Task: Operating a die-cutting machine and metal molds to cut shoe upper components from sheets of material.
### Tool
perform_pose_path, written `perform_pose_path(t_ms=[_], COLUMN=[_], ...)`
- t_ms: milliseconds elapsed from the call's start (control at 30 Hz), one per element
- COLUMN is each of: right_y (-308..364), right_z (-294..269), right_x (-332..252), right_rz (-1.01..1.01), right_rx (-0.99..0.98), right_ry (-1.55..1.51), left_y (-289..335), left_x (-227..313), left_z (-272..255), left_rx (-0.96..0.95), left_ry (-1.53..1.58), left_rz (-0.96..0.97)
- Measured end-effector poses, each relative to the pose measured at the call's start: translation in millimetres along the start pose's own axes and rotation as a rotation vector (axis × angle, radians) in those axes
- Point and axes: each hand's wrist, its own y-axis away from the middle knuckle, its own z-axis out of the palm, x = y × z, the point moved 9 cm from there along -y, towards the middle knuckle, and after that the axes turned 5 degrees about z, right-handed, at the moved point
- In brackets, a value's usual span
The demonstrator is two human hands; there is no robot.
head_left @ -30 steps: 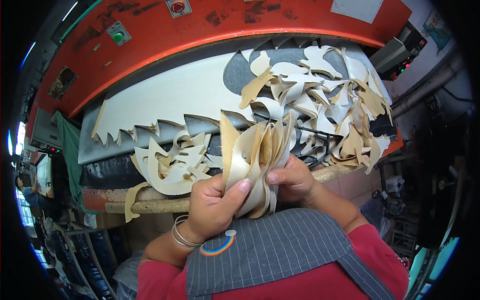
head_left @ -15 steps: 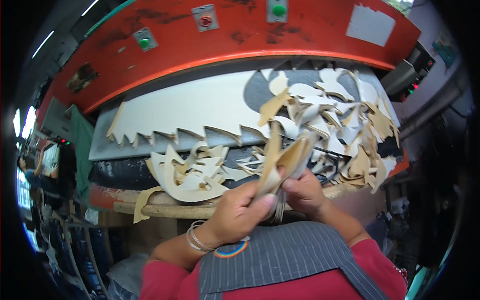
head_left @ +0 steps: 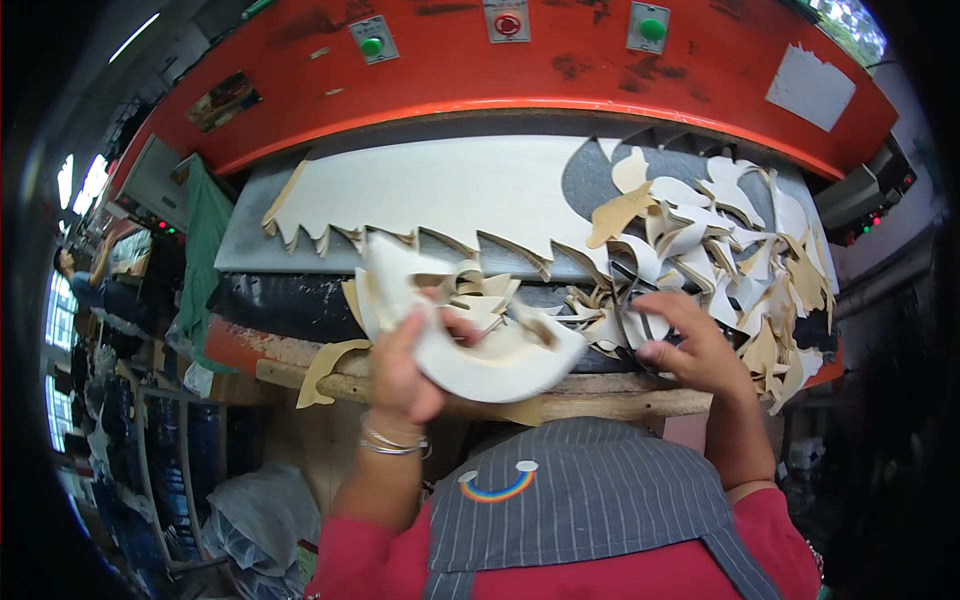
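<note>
My left hand (head_left: 405, 365) is closed round the left part of a thick, curved white cut piece (head_left: 500, 368), which is smeared by motion and raised over the bench's front edge. My right hand (head_left: 690, 340) has its thumb and fingers bent round the side of a cutting die (head_left: 622, 315), a bent form of thin dark metal strip. Scraps surround the die and partly hide its outline. Past both hands lies a layered white sheet (head_left: 430, 190) with a jagged near edge. A pile of white and tan offcuts (head_left: 715, 250) is heaped to the right.
A red machine front (head_left: 580, 75) with green and red buttons spans the far side. The wooden bench edge (head_left: 620, 402) runs before me. A tan scrap (head_left: 328, 372) hangs over it at left. Another person (head_left: 90, 285) is at the far left, beyond a green cloth (head_left: 205, 260).
My hands have parted. The folded stack they held together is out of them. The left has lifted the curved white piece off the bench; the right has moved to the dark die.
</note>
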Motion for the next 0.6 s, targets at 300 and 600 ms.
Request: perform_pose_path(t_ms=[300, 600], right_y=[52.4, 51.2], right_z=[-32.6, -53.5], right_x=[101.8, 65.2], right_rz=[0.355, 0.115], right_rx=[-0.016, 0.001], right_ry=[0.597, 0.478], left_y=[-21.8, -55.5], left_x=[37.1, 115.3], left_z=[-173.1, -65.3], left_rx=[0.409, 0.21], left_ry=[-0.548, -1.858], left_rz=[0.072, 0.59])
